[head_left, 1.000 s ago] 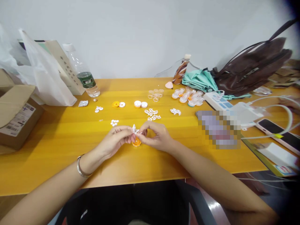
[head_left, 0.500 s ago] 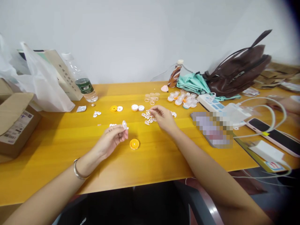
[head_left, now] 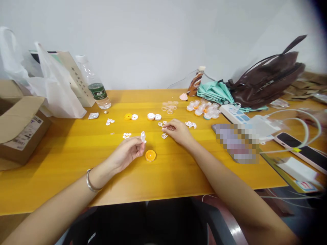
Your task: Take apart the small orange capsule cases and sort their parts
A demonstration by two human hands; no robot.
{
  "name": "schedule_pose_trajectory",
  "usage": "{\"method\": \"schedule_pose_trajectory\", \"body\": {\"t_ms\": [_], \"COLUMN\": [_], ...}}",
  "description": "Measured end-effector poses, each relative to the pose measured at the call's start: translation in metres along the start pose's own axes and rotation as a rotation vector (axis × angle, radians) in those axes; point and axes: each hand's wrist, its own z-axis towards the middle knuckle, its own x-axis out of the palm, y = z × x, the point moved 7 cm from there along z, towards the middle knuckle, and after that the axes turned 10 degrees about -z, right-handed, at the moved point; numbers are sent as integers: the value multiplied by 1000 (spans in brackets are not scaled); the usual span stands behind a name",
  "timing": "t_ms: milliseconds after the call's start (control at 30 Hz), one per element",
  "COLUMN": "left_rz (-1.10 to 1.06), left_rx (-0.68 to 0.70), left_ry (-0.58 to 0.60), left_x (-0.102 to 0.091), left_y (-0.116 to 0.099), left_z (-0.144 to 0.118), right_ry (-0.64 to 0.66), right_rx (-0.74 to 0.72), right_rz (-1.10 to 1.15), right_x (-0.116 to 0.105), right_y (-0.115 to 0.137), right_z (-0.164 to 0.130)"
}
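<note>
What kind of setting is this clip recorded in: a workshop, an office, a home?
Most likely an office or shared room used as a makeshift hand-assembly bench, not a factory line. Small plastic parts lie loose on a yellow wooden table, beside personal things: a brown handbag, a water bottle and a power strip.

The scene is bright and evenly lit, with soft light from above that washes the white wall (head_left: pixel 153 41) to pale grey. The yellow counter (head_left: pixel 76 163) carries a broad sheen across its middle, and only faint, soft shadows sit under the left hand (head_left: pixel 127 153) and right hand (head_left: pixel 178 131). The wide lens bows the counter's near edge and stretches the forearms towards the lower corners. A dark vignette eats into the upper right and lower right corners. The far right end of the counter is soft and smeared, and a pixelated patch (head_left: pixel 237 143) blots out something there. Small parts at the far edge are too fine to resolve.
</note>
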Motion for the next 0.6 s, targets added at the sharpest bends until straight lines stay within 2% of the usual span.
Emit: {"method": "schedule_pose_trajectory", "body": {"t_ms": [67, 100, 200, 267, 333, 467, 600], "left_rz": [-27, -47, -92, -104, -110, -104, -119], "left_rx": [-34, -49, -82, -101, -117, -133, -169], "left_ry": [23, 35, 81, 110, 122, 166, 185], "left_x": [2, 3, 5, 6, 5, 9, 12], "left_y": [2, 3, 5, 6, 7, 7, 9], "left_z": [-1, -1, -1, 0, 0, -2, -3], "right_ry": [27, 91, 396, 506, 509, 389, 289], "right_rx": [0, -3, -9, 17, 60, 110, 58], "right_rz": [47, 83, 197, 254, 311, 391, 543], "right_x": [-3, -1, 15, 25, 32, 38, 31], "right_y": [11, 16, 30, 31, 25, 17, 33], "right_z": [-5, -8, -21, -27, -26, -18, -20]}}
